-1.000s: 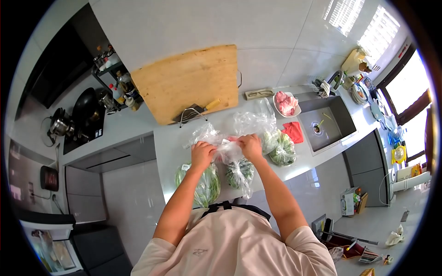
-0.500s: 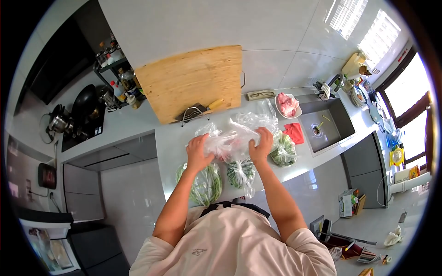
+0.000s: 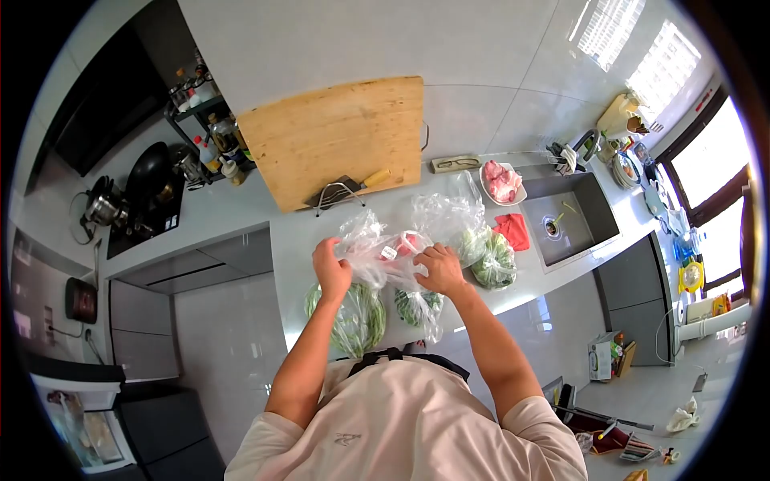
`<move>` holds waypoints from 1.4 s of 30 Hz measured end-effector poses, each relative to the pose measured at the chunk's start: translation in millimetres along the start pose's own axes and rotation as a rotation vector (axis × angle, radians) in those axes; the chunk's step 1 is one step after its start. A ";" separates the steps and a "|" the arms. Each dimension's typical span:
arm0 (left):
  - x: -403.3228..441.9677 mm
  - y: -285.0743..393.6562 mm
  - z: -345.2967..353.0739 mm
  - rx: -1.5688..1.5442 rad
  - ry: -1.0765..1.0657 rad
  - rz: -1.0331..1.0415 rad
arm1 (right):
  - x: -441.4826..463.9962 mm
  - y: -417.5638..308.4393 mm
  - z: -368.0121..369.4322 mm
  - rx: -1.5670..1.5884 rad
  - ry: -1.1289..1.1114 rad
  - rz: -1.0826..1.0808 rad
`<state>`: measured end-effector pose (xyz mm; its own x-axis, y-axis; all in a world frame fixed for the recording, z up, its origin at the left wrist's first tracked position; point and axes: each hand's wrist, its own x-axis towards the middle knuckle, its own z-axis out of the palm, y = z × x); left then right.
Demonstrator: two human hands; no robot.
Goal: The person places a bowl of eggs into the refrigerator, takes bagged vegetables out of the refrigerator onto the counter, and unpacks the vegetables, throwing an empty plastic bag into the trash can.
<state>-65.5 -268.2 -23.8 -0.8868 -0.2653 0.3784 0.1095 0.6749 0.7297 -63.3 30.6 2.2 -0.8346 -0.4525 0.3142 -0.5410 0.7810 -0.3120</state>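
A clear plastic bag with something red and a white label inside (image 3: 403, 247) lies mid-counter between my hands. My left hand (image 3: 331, 268) is closed on the bag's left side. On its right edge my right hand (image 3: 440, 269) rests with bent fingers pinching the plastic. Bagged long green vegetables (image 3: 358, 321) lie below my left hand, and a bag of dark leafy greens (image 3: 419, 306) sits under the middle. To the right is another bag of greens (image 3: 494, 264), with a crumpled clear bag (image 3: 445, 216) behind it.
A wooden board (image 3: 337, 136) leans on the wall behind a cleaver in a rack (image 3: 337, 194). Raw meat fills a white dish (image 3: 503, 183) beside the sink (image 3: 571, 216). A red cloth (image 3: 512, 231) lies near it. Pots and a wok (image 3: 150, 172) stand at left.
The bag between my hands has been spread and turned, so its label and red contents show. My left hand has shifted slightly left; my right hand has lowered and moved left onto the plastic.
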 end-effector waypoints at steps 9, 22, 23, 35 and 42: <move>16.6 70.4 -17.4 0.512 -0.876 0.508 | 23.1 5.5 12.7 -0.345 -0.270 0.084; 2.3 42.3 13.1 0.349 -0.454 0.349 | 40.8 -5.5 10.2 -0.064 0.169 0.092; 2.6 46.3 10.1 0.312 -0.426 0.407 | 41.1 -3.0 12.7 -0.014 0.190 -0.004; -3.2 28.0 23.7 0.550 -0.415 0.253 | 48.8 20.3 48.9 -0.276 -0.109 0.348; -6.3 10.9 35.9 0.568 -0.442 0.182 | 73.2 12.8 61.6 -0.142 -0.177 0.545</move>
<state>-74.8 -234.4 -38.7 -0.9879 0.1058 0.1131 0.1292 0.9657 0.2252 -137.7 -19.0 -34.0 -0.9996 -0.0248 -0.0160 -0.0198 0.9655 -0.2597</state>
